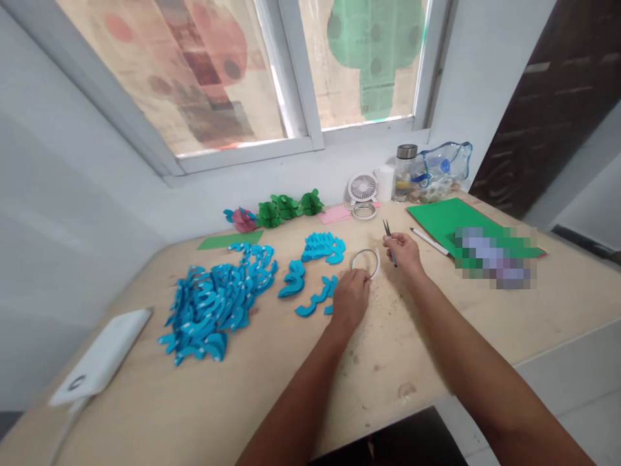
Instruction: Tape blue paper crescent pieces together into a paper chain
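Note:
My left hand [351, 296] is closed on the near edge of a thin roll of tape [378, 261], which lies on the table with a pale strip along its right side. To the right of the roll, my right hand [405, 252] grips a pair of dark tweezers [387, 228], tips pointing up and away from me. Wavy blue paper pieces [315, 298] lie just left of my left hand, partly covered by it. Beyond them is a row of folded blue paper pieces [324, 246], and a smaller blue stack [292, 279] sits further left.
A large heap of blue paper pieces [213, 304] covers the left side, near a white power bank [104, 356]. Green paper shapes [287, 207], a small fan [362, 188] and a glass bottle [405, 173] line the wall. A pen [429, 241] lies beside green sheets [451, 220].

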`<state>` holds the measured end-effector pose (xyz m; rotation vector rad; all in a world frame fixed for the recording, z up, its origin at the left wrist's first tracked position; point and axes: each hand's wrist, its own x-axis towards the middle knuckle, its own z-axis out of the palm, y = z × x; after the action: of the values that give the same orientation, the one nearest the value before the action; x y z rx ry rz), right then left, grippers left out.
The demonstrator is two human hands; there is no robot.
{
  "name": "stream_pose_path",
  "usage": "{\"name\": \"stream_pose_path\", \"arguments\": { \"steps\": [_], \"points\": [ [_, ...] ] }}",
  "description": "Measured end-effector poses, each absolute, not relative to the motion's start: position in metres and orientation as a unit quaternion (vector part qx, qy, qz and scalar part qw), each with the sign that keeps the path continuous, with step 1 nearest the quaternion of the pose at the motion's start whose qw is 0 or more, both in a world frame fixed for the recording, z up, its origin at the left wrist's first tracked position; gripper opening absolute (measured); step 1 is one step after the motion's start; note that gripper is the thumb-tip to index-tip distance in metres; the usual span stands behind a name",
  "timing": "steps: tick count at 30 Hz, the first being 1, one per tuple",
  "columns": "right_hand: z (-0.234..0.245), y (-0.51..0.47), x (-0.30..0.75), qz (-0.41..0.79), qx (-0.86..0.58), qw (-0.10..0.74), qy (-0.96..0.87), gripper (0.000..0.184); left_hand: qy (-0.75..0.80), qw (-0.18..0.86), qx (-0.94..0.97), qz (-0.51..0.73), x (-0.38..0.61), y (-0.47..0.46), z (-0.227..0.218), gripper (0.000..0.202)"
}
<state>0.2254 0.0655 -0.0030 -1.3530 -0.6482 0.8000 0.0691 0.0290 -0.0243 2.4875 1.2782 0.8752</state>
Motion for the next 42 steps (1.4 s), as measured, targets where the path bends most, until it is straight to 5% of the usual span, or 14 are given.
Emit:
{"name": "stream_pose_path", "arguments": {
  "steps": [13,21,24,34,42],
  "points": [
    [0.01,0.052,0.212,0.524,-0.47,0.597,-0.385,0.025,0.415,0.211,0.799,0.38,0.056,0.031,-0.018,0.011],
    [0.018,0.049,0.205,0.442,-0.449,0.673,-0.386,0.025,0.442,0.242,0.734,0.456,0.053,0.036,-0.011,0.007],
    [0.021,0.047,0.202,0.402,-0.454,0.683,-0.407,0.025,0.438,0.291,0.712,0.465,0.052,0.036,-0.01,0.02],
    [0.019,0.044,0.203,0.166,-0.577,0.631,-0.492,0.022,0.374,0.33,0.731,0.465,0.049,0.036,-0.004,0.033],
    [0.014,0.049,0.206,0.205,-0.608,0.594,-0.486,0.03,0.383,0.323,0.711,0.493,0.047,0.036,-0.001,0.031]
  ]
}}
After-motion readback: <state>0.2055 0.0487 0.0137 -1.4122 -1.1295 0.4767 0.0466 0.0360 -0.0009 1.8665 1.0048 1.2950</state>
